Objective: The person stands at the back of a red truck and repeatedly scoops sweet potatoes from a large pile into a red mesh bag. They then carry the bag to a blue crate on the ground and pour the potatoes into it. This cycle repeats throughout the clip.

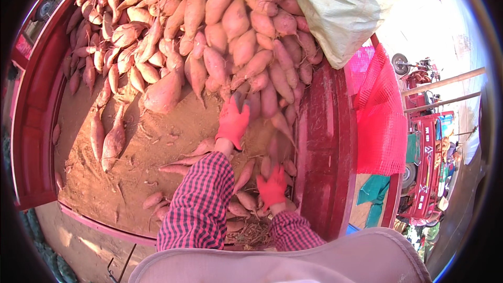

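A heap of reddish sweet potatoes [243, 47] fills the far part of a red cargo bed. My left hand [234, 120], in a red glove with dark fingertips, reaches to the heap's near edge. Its fingers are apart and touch the sweet potatoes there. Lower and to the right, my right hand [273, 187], also red-gloved, is down among loose sweet potatoes [243, 175] beside the bed's right wall. Its fingertips are blurred among them, so its grip is unclear. Both sleeves are checkered.
The dusty bed floor [141, 152] holds a few scattered sweet potatoes. A pale woven sack [348, 8] hangs over the far right corner. Red mesh [380, 120] drapes outside the right wall [325, 141]. A red three-wheeled vehicle [424, 162] stands farther right. A grey brim covers the lower edge.
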`<action>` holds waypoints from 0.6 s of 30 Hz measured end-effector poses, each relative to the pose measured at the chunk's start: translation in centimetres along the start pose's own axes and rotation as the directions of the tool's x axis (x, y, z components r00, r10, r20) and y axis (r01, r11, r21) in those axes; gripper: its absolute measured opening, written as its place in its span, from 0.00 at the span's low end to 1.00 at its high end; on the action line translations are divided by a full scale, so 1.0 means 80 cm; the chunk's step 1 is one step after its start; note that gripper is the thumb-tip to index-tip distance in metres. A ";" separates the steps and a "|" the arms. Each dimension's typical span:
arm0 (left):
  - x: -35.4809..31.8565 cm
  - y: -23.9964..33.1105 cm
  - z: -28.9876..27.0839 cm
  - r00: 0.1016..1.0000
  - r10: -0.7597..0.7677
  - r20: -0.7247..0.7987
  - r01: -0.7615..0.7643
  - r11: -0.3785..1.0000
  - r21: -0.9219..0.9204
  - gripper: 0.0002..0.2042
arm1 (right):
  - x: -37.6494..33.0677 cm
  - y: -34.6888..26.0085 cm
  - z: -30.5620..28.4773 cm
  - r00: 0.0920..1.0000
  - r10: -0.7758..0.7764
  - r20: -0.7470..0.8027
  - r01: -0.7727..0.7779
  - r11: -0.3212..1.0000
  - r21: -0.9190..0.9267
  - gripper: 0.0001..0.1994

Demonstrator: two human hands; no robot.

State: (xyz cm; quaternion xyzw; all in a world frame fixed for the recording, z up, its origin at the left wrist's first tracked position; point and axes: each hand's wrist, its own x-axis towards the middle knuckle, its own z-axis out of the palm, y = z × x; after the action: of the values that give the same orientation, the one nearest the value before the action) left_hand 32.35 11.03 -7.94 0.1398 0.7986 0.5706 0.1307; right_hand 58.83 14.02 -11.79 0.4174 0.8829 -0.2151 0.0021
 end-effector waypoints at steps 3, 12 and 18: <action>0.040 0.036 0.043 0.998 -0.062 -0.011 0.063 0.966 0.251 0.38 | -0.024 0.004 0.006 0.989 0.038 -0.143 -0.033 0.999 0.036 0.44; 0.078 0.004 0.083 0.947 -0.292 -0.134 0.305 0.948 0.088 0.41 | -0.016 0.000 0.027 0.983 -0.140 -0.115 0.162 0.963 0.213 0.36; 0.017 -0.035 0.035 0.837 -0.420 0.351 0.361 0.906 0.223 0.22 | 0.025 -0.003 -0.027 0.959 0.073 0.274 -0.283 0.214 0.935 0.24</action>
State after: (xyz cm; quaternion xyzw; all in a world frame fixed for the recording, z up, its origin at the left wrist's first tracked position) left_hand 31.96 13.13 -11.57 0.0940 0.8078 0.4315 0.3905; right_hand 57.70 16.18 -10.11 0.4078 0.5028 -0.7461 -0.1557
